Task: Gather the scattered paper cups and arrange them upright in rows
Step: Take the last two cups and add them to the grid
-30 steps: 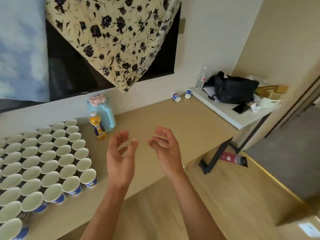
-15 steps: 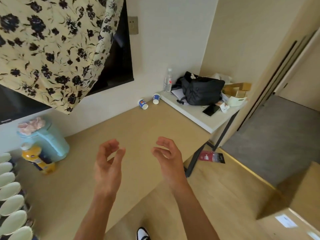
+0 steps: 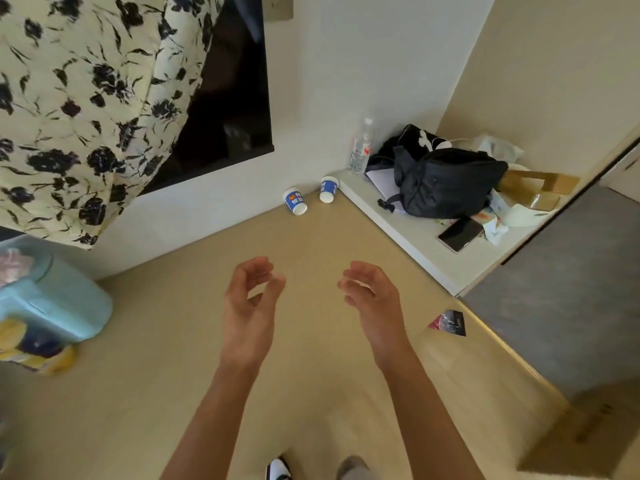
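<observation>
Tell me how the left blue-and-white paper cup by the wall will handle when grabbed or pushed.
The left cup looks like thin paper, so it is probably very light and easy to crush if squeezed. It seems to lie on its side, so a push would likely roll it in a curve, maybe into the other cup beside it.

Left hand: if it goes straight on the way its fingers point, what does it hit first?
Only bare tabletop lies ahead of the left hand. First in line is probably the left paper cup, though depth is hard to judge.
</observation>
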`<act>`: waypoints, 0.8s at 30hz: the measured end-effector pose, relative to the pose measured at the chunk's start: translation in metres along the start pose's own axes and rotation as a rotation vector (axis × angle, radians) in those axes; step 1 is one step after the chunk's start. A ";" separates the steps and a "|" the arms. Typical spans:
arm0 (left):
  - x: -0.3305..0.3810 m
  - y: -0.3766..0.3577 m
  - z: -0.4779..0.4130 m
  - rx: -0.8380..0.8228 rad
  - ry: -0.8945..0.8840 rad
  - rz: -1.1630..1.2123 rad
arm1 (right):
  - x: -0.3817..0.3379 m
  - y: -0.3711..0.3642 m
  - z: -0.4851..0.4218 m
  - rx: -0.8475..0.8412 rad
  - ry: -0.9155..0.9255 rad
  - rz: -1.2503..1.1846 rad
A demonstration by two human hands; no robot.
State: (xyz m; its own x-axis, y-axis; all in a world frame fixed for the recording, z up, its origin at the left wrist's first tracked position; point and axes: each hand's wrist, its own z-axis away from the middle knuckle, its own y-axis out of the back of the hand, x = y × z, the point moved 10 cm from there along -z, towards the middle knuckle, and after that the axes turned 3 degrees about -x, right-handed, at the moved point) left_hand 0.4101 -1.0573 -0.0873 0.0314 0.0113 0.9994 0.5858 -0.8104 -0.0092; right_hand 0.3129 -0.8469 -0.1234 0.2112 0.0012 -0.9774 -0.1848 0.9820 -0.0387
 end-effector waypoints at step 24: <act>-0.072 -0.084 -0.134 0.318 0.289 -0.121 | 0.081 -0.079 -0.400 -0.314 -0.075 0.447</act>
State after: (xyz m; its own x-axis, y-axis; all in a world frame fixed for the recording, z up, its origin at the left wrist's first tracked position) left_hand 0.2503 -1.0685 -0.1544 -0.2542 -0.1056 0.9614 0.7926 -0.5924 0.1445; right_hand -0.0389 -0.9999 -0.2828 0.1118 0.4299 -0.8959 -0.5474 0.7791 0.3055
